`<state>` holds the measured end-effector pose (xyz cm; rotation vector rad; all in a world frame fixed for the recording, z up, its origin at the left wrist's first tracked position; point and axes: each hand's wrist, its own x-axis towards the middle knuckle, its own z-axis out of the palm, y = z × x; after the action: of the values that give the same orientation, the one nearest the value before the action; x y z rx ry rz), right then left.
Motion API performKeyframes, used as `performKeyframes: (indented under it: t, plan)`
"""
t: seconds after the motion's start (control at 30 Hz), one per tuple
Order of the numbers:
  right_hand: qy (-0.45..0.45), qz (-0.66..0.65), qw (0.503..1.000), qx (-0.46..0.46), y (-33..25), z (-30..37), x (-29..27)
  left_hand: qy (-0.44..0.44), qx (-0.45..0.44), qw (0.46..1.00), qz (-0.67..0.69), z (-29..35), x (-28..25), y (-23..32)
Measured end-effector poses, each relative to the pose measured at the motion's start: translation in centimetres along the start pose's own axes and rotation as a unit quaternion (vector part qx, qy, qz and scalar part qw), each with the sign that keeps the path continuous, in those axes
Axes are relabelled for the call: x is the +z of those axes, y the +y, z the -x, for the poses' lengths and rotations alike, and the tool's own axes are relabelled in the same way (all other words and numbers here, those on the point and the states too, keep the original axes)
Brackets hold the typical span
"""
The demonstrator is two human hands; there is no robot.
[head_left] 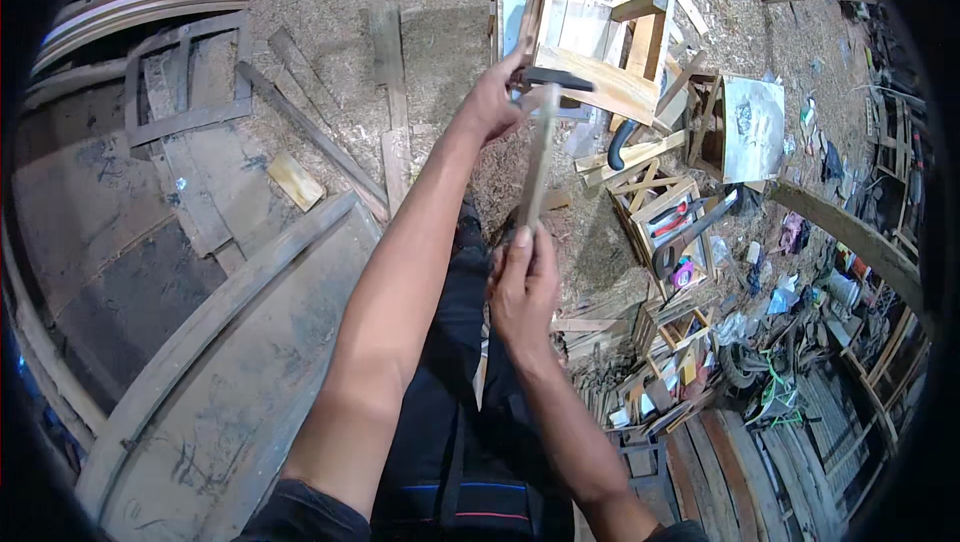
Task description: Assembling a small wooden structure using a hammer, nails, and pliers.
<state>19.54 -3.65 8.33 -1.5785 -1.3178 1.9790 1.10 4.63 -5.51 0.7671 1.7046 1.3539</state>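
My right hand [522, 287] is closed round the lower end of a pale wooden handle of a hammer [540, 157]. Its dark head [560, 79] lies over the near edge of a light wooden frame [612, 82] with a curved top rail. Reaching forward, my left hand [492, 104] grips the frame's left near corner, just beside the hammer head; its fingers are partly hidden and a little blurred. A handsaw with a black handle [620, 145] lies just below the frame.
To the right stand a box with a pale metal top [752, 127] and a wooden tool box [668, 227] holding tools. Large panelled boards [240, 362] lean at the left. Planks [390, 92] and wood shavings cover the ground, and a small green bicycle [778, 397] lies at the lower right.
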Motion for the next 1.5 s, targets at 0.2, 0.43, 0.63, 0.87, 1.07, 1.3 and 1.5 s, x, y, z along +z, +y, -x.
performKeyframes:
  t: [0.2, 0.43, 0.63, 0.87, 1.07, 1.3, 1.5]
  plan:
    - [0.046, 0.078, 0.992, -0.084, 1.6, -2.4, -4.4, 0.029, 0.147, 0.973, -0.176, -0.4, -0.4, 2.4]
    - [0.034, 0.083, 0.990, -0.105, 3.2, -4.0, -4.8, 0.000, 0.152, 0.971, -0.185, -1.7, -1.5, 0.4]
    - [-0.016, -0.012, 0.998, -0.059, 1.9, -3.0, -2.6, 0.008, 0.184, 0.969, -0.162, -2.2, -1.4, -1.3]
    - [-0.060, -0.031, 0.994, -0.089, 2.8, -3.1, -2.9, 0.001, 0.193, 0.973, -0.129, -3.4, -0.9, -2.3]
    - [-0.126, -0.018, 0.989, -0.068, 4.7, -3.3, -4.4, -0.003, 0.269, 0.956, -0.120, -4.5, 0.0, -5.3]
    - [-0.120, -0.149, 0.972, -0.136, 7.0, -7.1, -6.2, 0.034, 0.383, 0.921, 0.068, -6.6, 3.0, -7.0]
    - [-0.123, -0.172, 0.966, -0.150, 5.8, -6.1, -5.5, 0.057, 0.389, 0.915, 0.094, -6.6, 4.0, -6.5]
